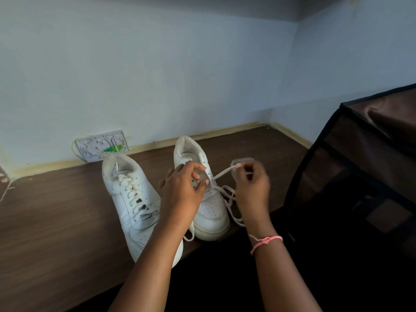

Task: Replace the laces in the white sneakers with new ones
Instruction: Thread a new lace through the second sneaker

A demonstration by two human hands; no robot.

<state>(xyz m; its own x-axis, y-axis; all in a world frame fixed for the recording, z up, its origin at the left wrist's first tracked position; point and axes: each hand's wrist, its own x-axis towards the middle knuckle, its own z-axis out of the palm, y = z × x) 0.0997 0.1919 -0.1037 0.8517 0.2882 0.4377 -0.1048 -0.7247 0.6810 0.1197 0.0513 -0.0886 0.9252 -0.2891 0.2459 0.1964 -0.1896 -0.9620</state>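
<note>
The right hand (pixel 252 185) pinches one end of a white lace (pixel 222 172) between its curled fingers and pulls it tight, up toward 2 o'clock. The lace runs back down to the eyelets of the right sneaker (pixel 207 208), and the rest of it lies in loose loops on the table at 3 o'clock from the shoe. The left hand (pixel 184 190) sits on top of this sneaker, its fingers curled round the tongue and the eyelet side of the shoe. At 9 o'clock from that shoe, just beside it, stands the left sneaker (pixel 132 199), which has laces in it. Both shoes stand on a brown table (pixel 56 221) with toes pointing at the person. A small clear box (pixel 242 160) sits behind the right hand. A pink thread band (pixel 265 240) goes round the right wrist. At 3 o'clock stands a dark cloth box (pixel 360 165).
</note>
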